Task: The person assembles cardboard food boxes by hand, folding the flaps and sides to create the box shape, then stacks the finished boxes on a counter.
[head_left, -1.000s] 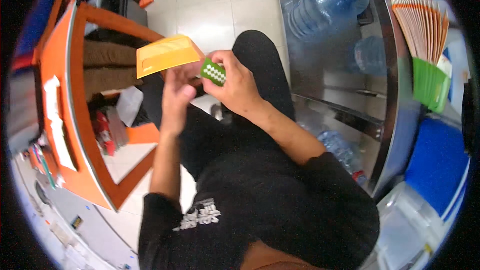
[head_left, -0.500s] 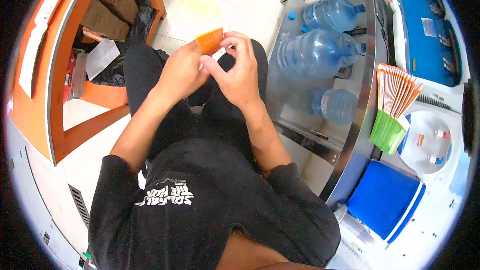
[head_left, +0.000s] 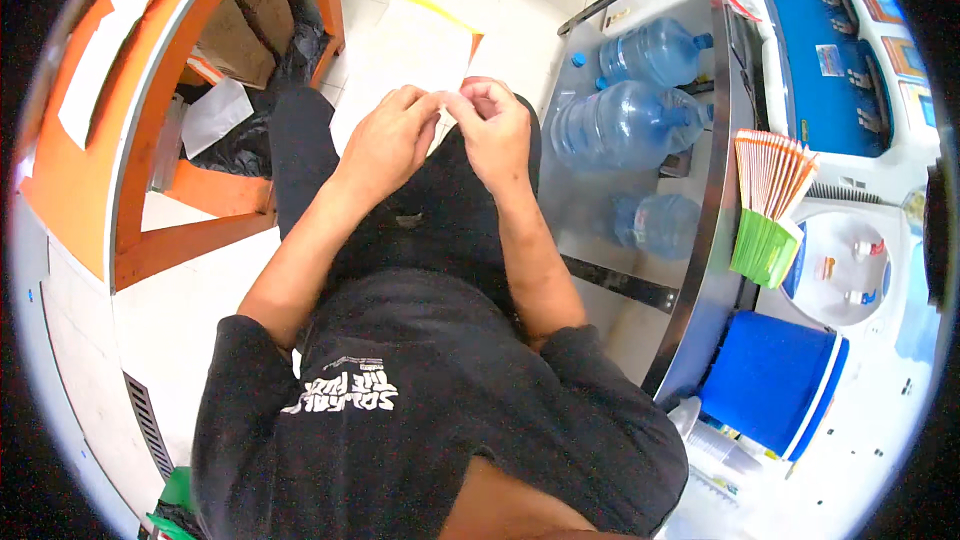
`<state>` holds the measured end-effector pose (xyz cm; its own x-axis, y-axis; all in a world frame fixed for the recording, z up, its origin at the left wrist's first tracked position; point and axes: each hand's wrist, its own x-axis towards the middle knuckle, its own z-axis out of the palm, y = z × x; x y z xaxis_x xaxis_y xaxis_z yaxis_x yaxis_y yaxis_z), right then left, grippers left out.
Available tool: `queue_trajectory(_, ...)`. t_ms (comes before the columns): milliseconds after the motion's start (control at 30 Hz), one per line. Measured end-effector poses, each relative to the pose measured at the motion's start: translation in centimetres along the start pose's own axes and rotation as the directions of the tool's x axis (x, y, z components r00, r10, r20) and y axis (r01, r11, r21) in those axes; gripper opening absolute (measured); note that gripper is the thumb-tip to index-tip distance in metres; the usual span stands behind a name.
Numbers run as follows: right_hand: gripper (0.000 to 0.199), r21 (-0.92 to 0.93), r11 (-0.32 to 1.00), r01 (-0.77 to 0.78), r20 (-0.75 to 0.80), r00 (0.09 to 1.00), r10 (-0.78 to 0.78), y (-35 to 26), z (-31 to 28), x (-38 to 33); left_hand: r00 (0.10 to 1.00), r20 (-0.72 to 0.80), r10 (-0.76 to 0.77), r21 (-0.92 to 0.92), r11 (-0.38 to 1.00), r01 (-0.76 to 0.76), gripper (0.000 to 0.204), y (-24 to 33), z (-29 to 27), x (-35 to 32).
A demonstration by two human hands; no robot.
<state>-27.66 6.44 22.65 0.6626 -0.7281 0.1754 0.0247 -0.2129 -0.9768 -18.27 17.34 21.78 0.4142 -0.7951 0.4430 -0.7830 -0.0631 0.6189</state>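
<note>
At far left, an orange cabinet (head_left: 70, 195) leans into view, with a torn strip of white paper (head_left: 115, 50) along its panel. Within its frame are brown bundles (head_left: 235, 40), a black plastic bag (head_left: 240, 152) and a loose white sheet (head_left: 218, 118). Something green (head_left: 178, 490) sits below, at the lower left.

Near the centre, above the person's dark-trousered knees, the left hand (head_left: 385, 145) bends inward, its fingers curled. Just beyond it, overlapped by the fingers, is a large pale sheet (head_left: 415, 50), edged yellow at its top and orange at its right corner. Next comes the right hand (head_left: 492, 135), thumb and forefinger bent toward the left hand's fingertips until they meet near the sheet's lower right. The fingertips hide the grip, so I cannot tell whether either hand pinches the sheet. Below the hands is a black shirt (head_left: 430, 370) with white lettering.

To the right, three blue-tinted water jugs (head_left: 632, 125) lie on a metal-edged table (head_left: 700, 270). Past its edge, striped orange-and-white cards (head_left: 770, 165) fan out of a green pack (head_left: 765, 248), above a blue box (head_left: 765, 370).
</note>
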Motion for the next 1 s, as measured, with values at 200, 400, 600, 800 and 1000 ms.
queue_trajectory(200,0.017,0.025,0.999,-0.041,-0.125,0.991,0.043,-1.4,-0.2,0.3,0.995,-0.095,-0.021,-0.090,0.996,0.012,0.018,1.5,-2.1,-0.1)
queue_trajectory(400,0.014,-0.003,0.998,0.069,-0.075,0.995,-0.069,-3.7,-1.3,1.8,0.892,0.113,-0.438,-0.461,0.772,0.437,0.024,2.1,-4.0,1.8)
queue_trajectory(600,0.013,0.030,0.986,0.166,0.173,0.970,-0.169,-5.9,-1.3,1.2,0.883,0.194,-0.426,-0.578,0.678,0.454,0.022,2.6,-4.6,3.0)
queue_trajectory(800,0.013,-0.042,0.937,0.346,0.090,0.936,-0.342,-6.8,-1.7,1.5,0.922,0.274,-0.272,-0.654,0.650,0.386,0.027,3.5,-5.7,3.6)
queue_trajectory(1000,0.010,0.105,0.955,0.276,-0.033,0.961,-0.274,-8.1,-1.2,0.6,0.924,0.182,-0.337,-0.776,0.528,0.345,0.041,5.3,-5.7,2.7)
